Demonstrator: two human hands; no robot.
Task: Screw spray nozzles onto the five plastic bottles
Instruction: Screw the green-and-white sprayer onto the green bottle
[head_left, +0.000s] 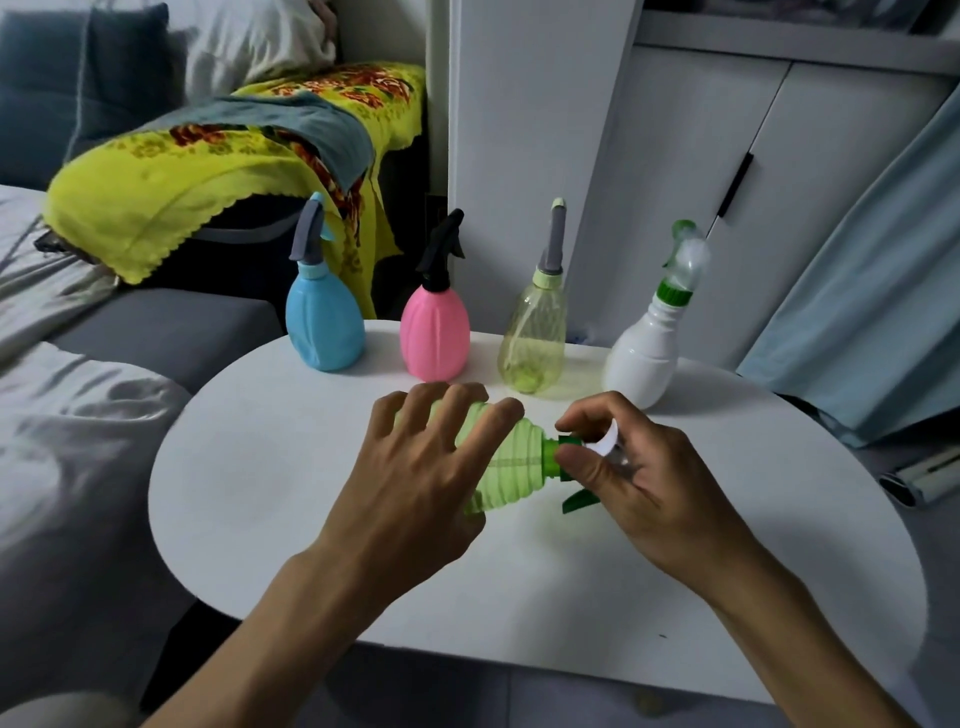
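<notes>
A light green ribbed bottle (511, 467) lies on its side above the white round table (291, 493), neck pointing right. My left hand (415, 467) grips its body from above. My right hand (623, 467) pinches the green collar of a spray nozzle (571, 444) at the bottle's neck; a green trigger (579, 501) sticks out below. Along the table's far edge stand a blue bottle (324, 327), a pink bottle (436, 335), a clear yellow-green bottle (535, 338) and a white bottle (647, 358), each upright with a nozzle on top.
A grey sofa with a yellow flowered cloth (208, 171) lies to the left and behind the table. White cabinet doors (727, 182) rise at the back, a pale blue curtain (883, 286) hangs at the right.
</notes>
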